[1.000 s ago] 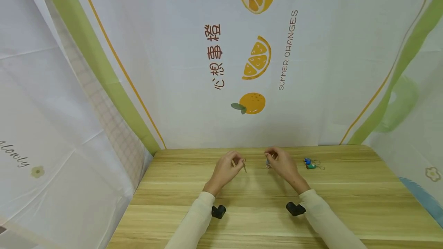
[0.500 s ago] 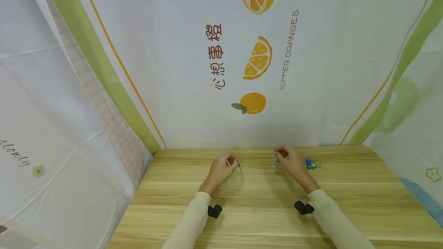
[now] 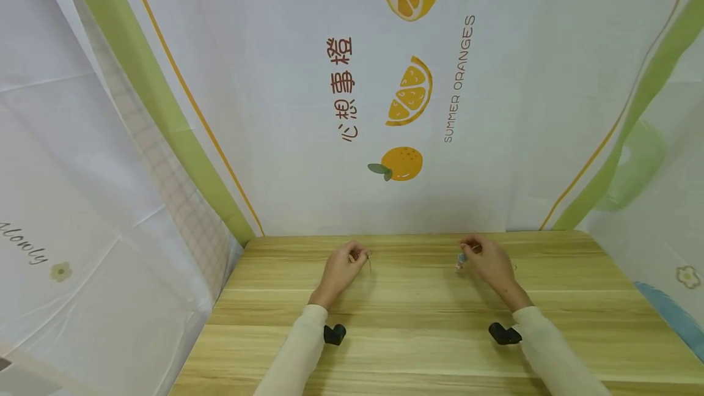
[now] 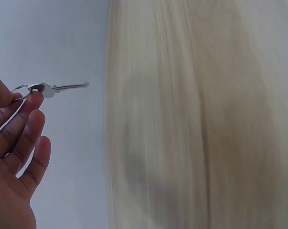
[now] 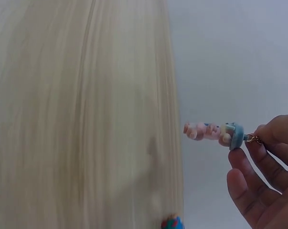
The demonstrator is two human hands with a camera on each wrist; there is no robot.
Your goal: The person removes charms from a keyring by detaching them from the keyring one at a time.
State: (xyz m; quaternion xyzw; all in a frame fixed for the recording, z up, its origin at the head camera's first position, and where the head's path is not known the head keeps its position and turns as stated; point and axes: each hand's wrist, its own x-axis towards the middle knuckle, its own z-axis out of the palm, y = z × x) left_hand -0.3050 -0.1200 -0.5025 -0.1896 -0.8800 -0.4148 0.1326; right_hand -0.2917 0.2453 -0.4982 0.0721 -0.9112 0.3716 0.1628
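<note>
My left hand [image 3: 342, 267] pinches a metal ring between thumb and forefinger, and a silver key [image 4: 47, 90] hangs from that ring. The left wrist view has the other fingers loosely bent beneath it. Over the right part of the table, my right hand [image 3: 492, 266] pinches the small gold-coloured link of a figurine charm [image 5: 213, 131]. This charm has a blue cap-like top and a pink and cream body, and it dangles above the wood. The hands are well apart, each near the table's far edge.
The wooden table [image 3: 407, 335] ends at a white cloth backdrop [image 3: 297, 188] printed with oranges. A blue trinket with red spots [image 5: 172, 223] shows at the bottom of the right wrist view. In the head view my right hand covers most of the trinkets lying there.
My hands have moved apart: the left one leftward with the key, the right one rightward with the figurine charm. The blue and green trinkets, visible earlier, are now mostly behind my right hand.
</note>
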